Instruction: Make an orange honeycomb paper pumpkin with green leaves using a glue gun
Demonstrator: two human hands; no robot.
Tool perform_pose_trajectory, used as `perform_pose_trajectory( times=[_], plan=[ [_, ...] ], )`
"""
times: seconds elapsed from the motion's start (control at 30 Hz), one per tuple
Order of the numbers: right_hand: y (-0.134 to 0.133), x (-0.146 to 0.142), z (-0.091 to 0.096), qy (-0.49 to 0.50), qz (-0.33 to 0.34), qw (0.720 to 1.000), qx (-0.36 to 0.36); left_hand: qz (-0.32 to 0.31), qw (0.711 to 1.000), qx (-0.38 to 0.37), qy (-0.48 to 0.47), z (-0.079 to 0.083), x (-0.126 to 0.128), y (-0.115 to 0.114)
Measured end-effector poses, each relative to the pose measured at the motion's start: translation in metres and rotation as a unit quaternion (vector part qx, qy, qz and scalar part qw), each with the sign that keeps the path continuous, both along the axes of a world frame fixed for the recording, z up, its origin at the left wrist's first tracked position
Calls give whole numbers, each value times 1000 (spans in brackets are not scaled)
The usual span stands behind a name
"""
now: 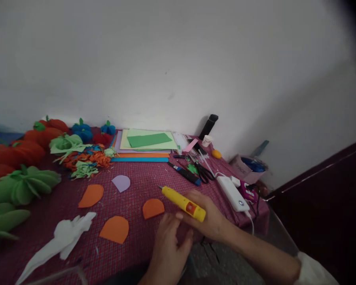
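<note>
My right hand (209, 215) is closed around a yellow glue gun (182, 202) with an orange switch, its tip pointing left over the red checked cloth (130, 194). My left hand (169, 245) sits just below it near the table's front edge, fingers curled toward the gun's rear end; I cannot see anything in it. An orange half-round paper cutout (153, 208) lies just left of both hands. Two more orange cutouts (115, 229) (91, 195) and a lilac one (121, 183) lie further left.
Paper pumpkins in orange, green and blue (23, 184) crowd the left side, with shredded paper scraps (86, 158). Stacked coloured sheets (146, 142) lie at the back. Scissors (203, 171), a white power bank (233, 192), a black bottle (209, 126) and a box (249, 166) stand right. White crumpled paper (63, 237) lies front left.
</note>
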State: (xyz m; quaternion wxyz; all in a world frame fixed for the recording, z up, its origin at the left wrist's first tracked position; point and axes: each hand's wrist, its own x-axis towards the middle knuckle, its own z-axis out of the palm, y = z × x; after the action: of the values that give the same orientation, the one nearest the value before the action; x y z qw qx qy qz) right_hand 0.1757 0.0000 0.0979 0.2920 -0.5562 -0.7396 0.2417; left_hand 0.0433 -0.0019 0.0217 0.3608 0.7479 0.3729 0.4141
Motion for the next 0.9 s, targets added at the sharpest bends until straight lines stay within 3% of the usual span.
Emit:
perform_pose_trajectory(
  times=[0.13,0.33,0.67,0.9],
  plan=[
    [-3,-2,-6,-25,17,995,99,-57,987,-118,-96,4,12,1],
    [-2,10,-21,-18,26,981,192,-102,967,-174,-155,3,26,6],
    [-5,20,-23,-8,-10,976,216,-120,957,-169,-203,-5,45,9],
    [-3,20,-25,63,-43,984,162,-102,962,-155,-202,-17,51,11]
  ],
)
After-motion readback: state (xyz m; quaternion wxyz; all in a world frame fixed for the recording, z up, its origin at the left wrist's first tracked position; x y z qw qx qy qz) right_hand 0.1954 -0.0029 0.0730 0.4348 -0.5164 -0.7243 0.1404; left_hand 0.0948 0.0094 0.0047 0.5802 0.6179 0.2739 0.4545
